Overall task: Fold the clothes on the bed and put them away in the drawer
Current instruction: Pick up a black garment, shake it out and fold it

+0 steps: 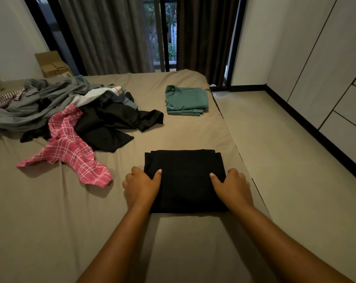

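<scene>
A black garment (185, 180), folded into a flat rectangle, lies on the tan bed (132, 231) near its right edge. My left hand (141, 185) grips the garment's left side, thumb on top and fingers curled at the edge. My right hand (233, 186) grips its right side the same way. A folded green garment (186, 100) rests farther back on the bed. To the left sprawls a heap of unfolded clothes: a pink checked cloth (70, 152), black clothes (111, 123), grey fabric (40, 101) and a striped piece (6, 99).
Light floor (285, 160) runs along the bed's right side, with white wardrobe and drawer fronts (336, 94) beyond it. Dark curtains (111, 33) and a glass door stand behind the bed. A cardboard box (52, 64) sits at the back left.
</scene>
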The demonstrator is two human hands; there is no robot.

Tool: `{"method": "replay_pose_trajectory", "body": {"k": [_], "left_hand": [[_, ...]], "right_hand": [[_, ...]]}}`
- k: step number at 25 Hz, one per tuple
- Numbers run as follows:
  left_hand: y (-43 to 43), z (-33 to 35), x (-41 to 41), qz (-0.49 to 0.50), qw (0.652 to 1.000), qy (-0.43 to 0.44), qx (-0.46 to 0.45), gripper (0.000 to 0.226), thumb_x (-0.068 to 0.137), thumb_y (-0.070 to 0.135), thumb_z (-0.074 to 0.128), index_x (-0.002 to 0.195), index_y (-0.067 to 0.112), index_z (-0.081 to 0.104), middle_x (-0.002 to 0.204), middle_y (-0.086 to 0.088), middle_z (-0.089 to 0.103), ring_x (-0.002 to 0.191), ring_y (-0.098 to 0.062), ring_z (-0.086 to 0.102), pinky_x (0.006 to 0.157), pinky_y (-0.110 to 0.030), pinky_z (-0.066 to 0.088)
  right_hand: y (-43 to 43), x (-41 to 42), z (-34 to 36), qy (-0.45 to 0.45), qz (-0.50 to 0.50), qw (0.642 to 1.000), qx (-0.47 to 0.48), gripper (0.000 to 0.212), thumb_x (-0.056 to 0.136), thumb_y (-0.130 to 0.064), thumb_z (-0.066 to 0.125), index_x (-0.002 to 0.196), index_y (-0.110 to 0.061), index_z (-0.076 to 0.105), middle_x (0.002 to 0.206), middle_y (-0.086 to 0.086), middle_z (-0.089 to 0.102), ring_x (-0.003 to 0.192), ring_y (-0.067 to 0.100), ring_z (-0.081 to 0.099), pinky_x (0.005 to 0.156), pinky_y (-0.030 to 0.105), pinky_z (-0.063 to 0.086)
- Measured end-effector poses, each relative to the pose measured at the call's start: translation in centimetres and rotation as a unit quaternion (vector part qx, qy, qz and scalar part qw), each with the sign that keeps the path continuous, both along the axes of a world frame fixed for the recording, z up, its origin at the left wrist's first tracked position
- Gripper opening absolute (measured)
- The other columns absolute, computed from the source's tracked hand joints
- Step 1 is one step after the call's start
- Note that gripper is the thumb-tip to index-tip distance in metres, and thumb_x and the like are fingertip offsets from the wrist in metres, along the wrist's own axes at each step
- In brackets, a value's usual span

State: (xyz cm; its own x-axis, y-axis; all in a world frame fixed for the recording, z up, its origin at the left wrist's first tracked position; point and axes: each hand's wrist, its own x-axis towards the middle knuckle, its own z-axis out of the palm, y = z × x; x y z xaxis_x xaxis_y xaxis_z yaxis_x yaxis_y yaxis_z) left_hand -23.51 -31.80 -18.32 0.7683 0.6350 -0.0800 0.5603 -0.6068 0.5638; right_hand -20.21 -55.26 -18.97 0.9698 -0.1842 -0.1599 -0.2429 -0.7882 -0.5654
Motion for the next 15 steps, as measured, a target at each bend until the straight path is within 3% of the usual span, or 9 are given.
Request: {"method": "replay_pose_trajectory", "body": {"k": [4, 7, 10, 12, 15], "left_hand": [[0.5, -0.2, 0.9, -0.045, 0.994, 0.043, -0.088, 0.064, 0.086, 0.062, 0.064, 0.123, 0.011, 0.053, 0.114, -0.009, 0.062, 0.102, -0.029, 0.062, 0.086, -0.044, 0.056], [0.7, 0.1, 1.8, -0.055, 0.992, 0.025, -0.114, 0.062, 0.087, 0.057, 0.066, 0.127, 0.013, 0.055, 0.117, -0.007, 0.064, 0.103, -0.028, 0.063, 0.086, -0.041, 0.055], [0.9, 1.0, 3.9, -0.079, 0.991, 0.033, -0.1, 0.066, 0.086, 0.057, 0.068, 0.132, 0.013, 0.05, 0.125, -0.008, 0.062, 0.111, -0.028, 0.062, 0.086, -0.036, 0.053], [1.1, 1.5, 5.5, -0.103, 0.985, 0.038, -0.135, 0.064, 0.089, 0.047, 0.07, 0.138, 0.013, 0.047, 0.132, -0.008, 0.059, 0.117, -0.028, 0.059, 0.09, -0.036, 0.051], [1.7, 2.6, 7.5, -0.138, 0.965, -0.018, -0.222, 0.051, 0.094, 0.03, 0.069, 0.138, 0.013, 0.051, 0.131, -0.008, 0.061, 0.112, -0.026, 0.06, 0.097, -0.037, 0.051]], "right_hand": [[0.5, 1.9, 1.1, 0.097, -0.007, 0.995, 0.036, 0.057, 0.088, -0.058, 0.067, 0.116, -0.013, 0.049, 0.104, 0.006, 0.058, 0.088, 0.021, 0.06, 0.069, 0.033, 0.053], [0.1, 3.7, 1.6, 0.125, -0.021, 0.983, 0.132, 0.05, 0.086, -0.053, 0.072, 0.112, -0.012, 0.058, 0.108, 0.009, 0.067, 0.091, 0.025, 0.065, 0.086, 0.042, 0.059], [0.7, 5.1, 2.3, 0.122, 0.009, 0.984, 0.127, 0.063, 0.087, -0.046, 0.074, 0.137, -0.013, 0.053, 0.131, 0.01, 0.062, 0.116, 0.029, 0.061, 0.099, 0.043, 0.053], [1.4, 6.1, 2.3, 0.1, 0.027, 0.984, 0.144, 0.067, 0.092, -0.03, 0.072, 0.15, -0.016, 0.042, 0.148, 0.01, 0.05, 0.132, 0.03, 0.052, 0.106, 0.042, 0.046], [1.5, 7.6, 2.5, 0.065, 0.03, 0.946, 0.316, 0.05, 0.097, -0.008, 0.061, 0.145, -0.022, 0.051, 0.138, 0.008, 0.06, 0.116, 0.025, 0.061, 0.094, 0.037, 0.053]]}}
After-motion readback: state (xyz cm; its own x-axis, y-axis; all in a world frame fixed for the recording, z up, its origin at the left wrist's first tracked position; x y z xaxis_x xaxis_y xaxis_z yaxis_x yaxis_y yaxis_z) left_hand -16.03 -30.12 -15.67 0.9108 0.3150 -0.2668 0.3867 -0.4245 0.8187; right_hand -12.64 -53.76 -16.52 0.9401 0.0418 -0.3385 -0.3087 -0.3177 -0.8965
